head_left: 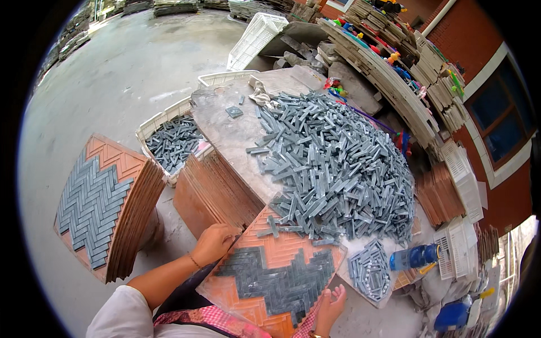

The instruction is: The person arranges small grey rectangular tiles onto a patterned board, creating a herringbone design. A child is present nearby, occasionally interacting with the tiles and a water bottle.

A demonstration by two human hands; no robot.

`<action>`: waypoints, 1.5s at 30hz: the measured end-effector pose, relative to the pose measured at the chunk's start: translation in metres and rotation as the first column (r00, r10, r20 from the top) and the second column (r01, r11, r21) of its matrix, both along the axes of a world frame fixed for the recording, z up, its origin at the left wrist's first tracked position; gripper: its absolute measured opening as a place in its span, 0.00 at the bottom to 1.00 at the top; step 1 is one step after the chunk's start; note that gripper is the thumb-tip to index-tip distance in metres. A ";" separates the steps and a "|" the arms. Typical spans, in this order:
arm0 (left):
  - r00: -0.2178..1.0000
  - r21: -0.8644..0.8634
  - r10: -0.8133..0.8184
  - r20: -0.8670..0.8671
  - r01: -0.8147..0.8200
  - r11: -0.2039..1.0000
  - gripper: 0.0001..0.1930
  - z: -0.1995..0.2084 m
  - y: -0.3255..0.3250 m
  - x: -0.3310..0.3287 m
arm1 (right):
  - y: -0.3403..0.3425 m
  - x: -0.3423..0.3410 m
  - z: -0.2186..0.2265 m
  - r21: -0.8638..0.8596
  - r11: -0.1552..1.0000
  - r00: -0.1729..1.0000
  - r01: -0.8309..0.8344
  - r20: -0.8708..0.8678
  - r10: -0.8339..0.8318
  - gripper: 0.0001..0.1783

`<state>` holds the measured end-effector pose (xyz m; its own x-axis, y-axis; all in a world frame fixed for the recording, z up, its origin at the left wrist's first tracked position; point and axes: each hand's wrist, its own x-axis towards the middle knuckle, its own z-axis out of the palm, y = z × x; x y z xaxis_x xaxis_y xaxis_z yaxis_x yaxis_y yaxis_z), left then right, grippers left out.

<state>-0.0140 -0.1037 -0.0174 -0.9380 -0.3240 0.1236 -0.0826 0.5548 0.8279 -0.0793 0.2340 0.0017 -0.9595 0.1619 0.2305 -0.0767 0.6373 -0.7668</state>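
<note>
In front of me an orange moulded tray with herringbone grooves lies tilted, its middle filled with dark grey stone strips. Bare orange grooves show at its upper and lower parts. My left hand is closed at the tray's left edge, thumb and fingers pressed together; what lies in them is hidden. Beside the right edge, my right hand has its palm partly turned up, fingers loosely curled and apart, with nothing seen in it. A large heap of loose grey stone strips reaches the tray's upper end.
The heap lies on a worn table. Orange trays stand in a stack at left, near a crate of strips. Farther left, a filled herringbone tray tops another stack. Right are a blue bottle and white crates.
</note>
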 end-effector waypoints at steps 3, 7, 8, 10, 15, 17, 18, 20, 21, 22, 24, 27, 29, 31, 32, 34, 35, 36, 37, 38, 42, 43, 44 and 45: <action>0.983 -0.203 0.017 -0.185 -0.055 0.978 0.10 0.016 0.015 -0.031 | -0.052 -0.022 0.039 0.042 0.938 0.936 -0.344 0.091 0.339 0.16; 0.995 -0.216 0.003 -0.104 -0.026 0.976 0.11 0.016 0.035 -0.054 | -0.126 -0.047 0.022 0.225 0.752 0.756 -0.620 -0.088 0.649 0.14; 0.994 -0.222 0.004 -0.111 -0.029 0.975 0.11 0.011 0.036 -0.057 | -0.140 -0.054 0.013 0.262 0.743 0.742 -0.616 -0.125 0.659 0.14; 0.991 -0.224 -0.005 -0.135 -0.026 0.974 0.12 0.003 0.035 -0.061 | -0.155 -0.066 -0.006 0.286 0.723 0.731 -0.629 -0.100 0.675 0.13; 0.979 -0.150 -0.083 -0.187 0.055 0.987 0.12 -0.007 0.021 -0.052 | -0.152 -0.066 -0.007 -0.065 0.830 0.825 -0.554 0.089 0.558 0.14; 0.964 -0.102 -0.100 -0.247 0.077 0.992 0.12 -0.005 0.015 -0.050 | -0.140 -0.065 -0.005 -0.328 0.831 0.844 -0.449 0.151 0.515 0.14; 0.954 -0.077 -0.111 -0.278 0.093 0.993 0.12 -0.005 0.014 -0.048 | -0.133 -0.065 -0.007 -0.333 0.829 0.841 -0.449 0.156 0.519 0.14; 0.955 -0.047 -0.110 -0.275 0.101 0.994 0.12 -0.004 0.013 -0.045 | -0.120 -0.062 -0.009 -0.265 0.829 0.809 -0.493 0.212 0.548 0.16; 0.955 -0.035 -0.110 -0.275 0.105 0.994 0.12 -0.005 0.013 -0.044 | -0.117 -0.062 -0.009 -0.233 0.825 0.792 -0.515 0.238 0.562 0.16; 0.949 -0.031 -0.103 -0.297 0.098 0.995 0.12 -0.006 0.013 -0.044 | -0.115 -0.058 -0.007 -0.436 0.794 0.775 -0.423 0.279 0.566 0.16; 0.939 -0.037 -0.079 -0.336 0.070 0.997 0.11 -0.007 0.010 -0.043 | -0.119 -0.045 0.009 -0.767 0.620 0.718 -0.166 0.337 0.609 0.17; 0.991 0.192 0.080 -0.111 -0.058 0.980 0.10 0.006 -0.008 -0.042 | -0.113 -0.041 0.019 -0.963 0.224 0.610 0.149 0.268 0.746 0.18; 0.947 0.239 0.270 -0.174 -0.225 0.945 0.09 -0.002 -0.038 -0.051 | -0.109 -0.041 0.019 -0.968 0.122 0.536 0.218 0.223 0.814 0.18; 0.836 0.103 0.474 -0.277 -0.465 0.879 0.13 -0.006 -0.102 -0.064 | -0.107 -0.038 0.019 -0.973 0.134 0.525 0.186 0.214 0.823 0.17; 0.752 0.039 0.575 -0.321 -0.596 0.802 0.15 -0.005 -0.136 -0.065 | -0.109 -0.035 0.018 -0.974 0.190 0.542 0.125 0.227 0.809 0.16; 0.522 -0.020 0.690 -0.502 -0.804 0.594 0.20 0.006 -0.183 -0.068 | -0.114 -0.027 0.016 -0.870 0.453 0.646 -0.196 0.234 0.727 0.14; 0.572 -0.030 0.667 -0.478 -0.769 0.638 0.20 0.011 -0.181 -0.070 | -0.117 -0.024 0.015 -0.657 0.638 0.732 -0.401 0.188 0.655 0.14; 0.618 -0.040 0.642 -0.454 -0.734 0.678 0.21 0.017 -0.178 -0.069 | -0.119 -0.021 0.016 -0.360 0.770 0.796 -0.526 0.109 0.595 0.13; 0.660 -0.050 0.616 -0.429 -0.699 0.714 0.22 0.023 -0.173 -0.066 | -0.121 -0.020 0.021 -0.254 0.789 0.802 -0.560 0.073 0.593 0.13; 0.732 0.019 0.563 -0.384 -0.603 0.797 0.21 0.029 -0.159 -0.058 | -0.126 -0.018 0.027 -0.149 0.796 0.801 -0.586 0.042 0.597 0.13; 0.901 0.142 0.314 -0.299 -0.283 0.948 0.15 0.008 -0.081 -0.038 | -0.132 -0.019 0.030 0.008 0.798 0.796 -0.603 0.062 0.602 0.14; 0.930 0.195 0.257 -0.264 -0.209 0.958 0.13 0.003 -0.063 -0.032 | -0.131 -0.023 0.027 0.065 0.761 0.764 -0.645 0.033 0.645 0.15; 0.947 0.211 0.208 -0.245 -0.157 0.965 0.13 0.003 -0.045 -0.025 | -0.129 -0.030 0.022 0.123 0.719 0.724 -0.684 0.003 0.689 0.15; 0.960 0.229 0.156 -0.231 -0.102 0.968 0.12 0.002 -0.029 -0.020 | -0.128 -0.036 0.018 0.185 0.675 0.683 -0.715 -0.026 0.730 0.15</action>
